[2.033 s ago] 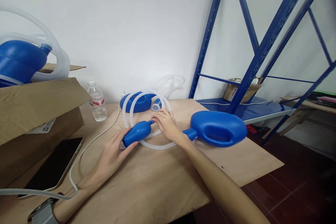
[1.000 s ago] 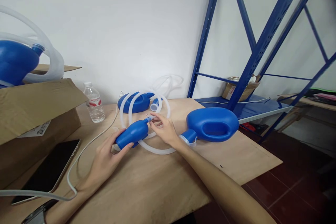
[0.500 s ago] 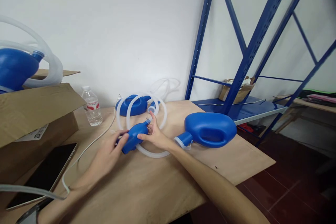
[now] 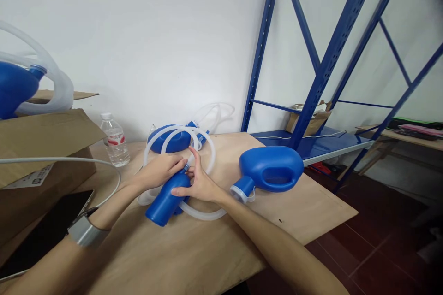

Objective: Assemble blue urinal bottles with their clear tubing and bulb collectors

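Held blue part (image 4: 164, 203) is smooth, low-sheen plastic; coiled tube (image 4: 202, 215) is translucent plastic; tabletop (image 4: 304, 214) appears matt wood; carton (image 4: 48, 134), matt cardboard.

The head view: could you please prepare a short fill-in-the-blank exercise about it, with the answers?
The right hand lays its ____ across the tapered blue plastic piece.
A wide grey band circles the ____ wrist.
The transparent plastic bottle has a ____ cap.
The nearer handled blue plastic jug lies to the ____ of the tapered piece.

Missing words: thumb; left; white; right.
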### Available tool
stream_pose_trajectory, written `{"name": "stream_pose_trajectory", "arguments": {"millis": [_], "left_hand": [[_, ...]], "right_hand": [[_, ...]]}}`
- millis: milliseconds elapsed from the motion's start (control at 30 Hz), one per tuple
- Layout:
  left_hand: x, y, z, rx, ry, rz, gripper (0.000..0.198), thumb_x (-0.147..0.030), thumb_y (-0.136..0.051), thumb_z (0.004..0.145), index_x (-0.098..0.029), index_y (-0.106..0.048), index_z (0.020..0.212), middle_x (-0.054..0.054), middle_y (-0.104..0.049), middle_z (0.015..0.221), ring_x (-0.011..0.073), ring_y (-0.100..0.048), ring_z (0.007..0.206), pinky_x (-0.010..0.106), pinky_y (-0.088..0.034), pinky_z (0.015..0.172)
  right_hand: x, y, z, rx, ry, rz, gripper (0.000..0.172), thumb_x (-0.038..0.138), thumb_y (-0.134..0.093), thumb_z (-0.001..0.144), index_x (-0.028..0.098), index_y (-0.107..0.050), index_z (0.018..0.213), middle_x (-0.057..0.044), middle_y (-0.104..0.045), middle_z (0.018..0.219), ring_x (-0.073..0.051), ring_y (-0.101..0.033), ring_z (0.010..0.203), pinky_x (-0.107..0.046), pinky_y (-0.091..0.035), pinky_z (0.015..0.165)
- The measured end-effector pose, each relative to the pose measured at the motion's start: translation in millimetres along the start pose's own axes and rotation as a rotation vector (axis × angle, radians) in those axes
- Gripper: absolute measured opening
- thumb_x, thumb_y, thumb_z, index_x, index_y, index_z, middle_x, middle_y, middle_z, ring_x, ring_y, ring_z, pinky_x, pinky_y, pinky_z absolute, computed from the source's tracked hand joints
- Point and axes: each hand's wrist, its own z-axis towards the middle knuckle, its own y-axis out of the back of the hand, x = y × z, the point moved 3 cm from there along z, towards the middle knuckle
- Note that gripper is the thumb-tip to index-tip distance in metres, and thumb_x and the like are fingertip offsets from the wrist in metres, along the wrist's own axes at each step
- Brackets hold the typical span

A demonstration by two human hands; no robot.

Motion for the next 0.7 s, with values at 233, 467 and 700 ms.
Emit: {"name": "stream_pose_trajectory", "arguments": {"millis": [233, 467, 700], "left_hand": [[0, -3.3, 1, -0.022, -0.030, 0.045, 0.045, -0.043, -0.032, 0.103, -0.020, -0.068, 0.089, 0.005, -0.071, 0.082, 0.0195, -0.063, 0.074, 0.029, -0.047, 0.074], [-1, -12.1, 1, -0.047, -0.101, 0.166, 0.043, -0.036, -0.029, 0.105, -0.019, -0.064, 0.087, 0.005, -0.068, 0.083, 0.0181, -0.062, 0.072, 0.028, -0.044, 0.070], [-7, 1.0, 3, -0.032, 0.004, 0.326, 0.037, -0.035, -0.033, 0.104, -0.018, -0.059, 0.084, 0.006, -0.064, 0.081, 0.0195, -0.060, 0.066, 0.029, -0.038, 0.059]], "right_hand": [[-6, -2, 2, -0.007, -0.006, 0.049, 0.128, 0.046, -0.086, 0.071, 0.030, 0.008, 0.157, -0.006, -0.060, 0.108, -0.022, -0.063, 0.094, -0.048, -0.056, 0.088], [-5, 1, -2, 0.015, 0.068, -0.201, 0.125, 0.052, -0.081, 0.076, 0.030, 0.009, 0.159, -0.015, -0.049, 0.142, -0.030, -0.056, 0.122, -0.052, -0.046, 0.104], [1, -7, -8, 0.154, 0.060, -0.519, 0.113, 0.055, -0.070, 0.085, 0.022, 0.006, 0.162, -0.016, -0.064, 0.125, -0.035, -0.065, 0.104, -0.054, -0.049, 0.093]]}}
